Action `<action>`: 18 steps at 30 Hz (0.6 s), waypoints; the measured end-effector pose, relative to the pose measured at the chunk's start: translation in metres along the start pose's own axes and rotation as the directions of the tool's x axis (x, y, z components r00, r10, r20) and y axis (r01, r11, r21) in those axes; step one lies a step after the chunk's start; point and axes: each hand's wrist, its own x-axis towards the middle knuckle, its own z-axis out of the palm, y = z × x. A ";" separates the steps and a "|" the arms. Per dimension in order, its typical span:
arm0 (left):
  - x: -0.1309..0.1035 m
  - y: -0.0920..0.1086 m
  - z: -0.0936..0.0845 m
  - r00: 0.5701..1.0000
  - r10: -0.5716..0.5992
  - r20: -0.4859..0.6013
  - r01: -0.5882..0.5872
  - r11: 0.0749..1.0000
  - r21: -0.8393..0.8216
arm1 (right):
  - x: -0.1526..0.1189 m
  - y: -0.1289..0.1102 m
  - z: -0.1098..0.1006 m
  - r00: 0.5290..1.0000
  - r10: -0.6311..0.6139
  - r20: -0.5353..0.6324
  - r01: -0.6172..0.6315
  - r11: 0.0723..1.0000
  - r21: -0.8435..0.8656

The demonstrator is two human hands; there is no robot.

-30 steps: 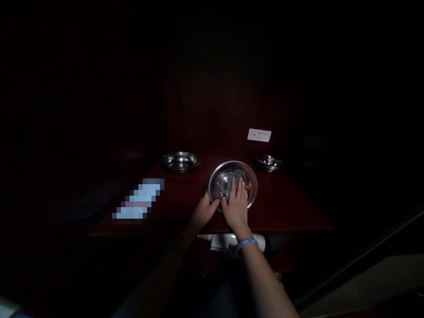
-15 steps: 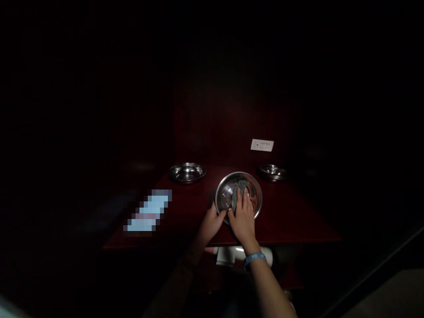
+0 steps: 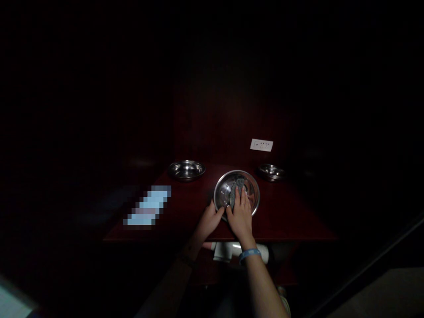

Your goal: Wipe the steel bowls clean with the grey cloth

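Observation:
A shiny steel bowl [image 3: 222, 187] is tilted toward me above the front half of the dark red table. My left hand [image 3: 209, 221] grips its lower left rim, thumb on the inside and the other fingers hidden behind. Inside the bowl, my right hand [image 3: 241, 216] presses a grey cloth [image 3: 239, 183] against the metal. The cloth is bunched under its fingers and sticks out past the fingertips. A blue band [image 3: 250, 255] circles the right wrist.
On the dark red table [image 3: 285, 216], a wide steel bowl [image 3: 187, 170] stands at the back left and smaller steel bowls, seemingly stacked, [image 3: 271, 172] at the back right. A blurred bright panel [image 3: 149, 207] lies left. A white socket [image 3: 261, 145] is on the back wall. White items [image 3: 222, 251] show below the table edge.
Both hands keep their hold on the bowl and the cloth, with hardly any motion between them. The whole view has shifted slightly.

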 end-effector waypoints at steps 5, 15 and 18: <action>0.001 -0.005 -0.001 0.999 -0.014 -0.033 0.015 0.999 0.030 | 0.003 0.002 -0.002 0.996 -0.057 0.070 0.053 0.997 0.057; 0.012 -0.015 -0.011 0.999 0.024 0.027 -0.023 0.999 -0.022 | 0.007 -0.002 -0.017 0.909 -0.376 0.179 0.287 0.878 0.384; 0.012 -0.014 -0.013 1.000 0.030 0.003 -0.030 1.000 0.006 | 0.006 0.000 -0.020 0.927 -0.318 0.196 0.190 0.853 0.486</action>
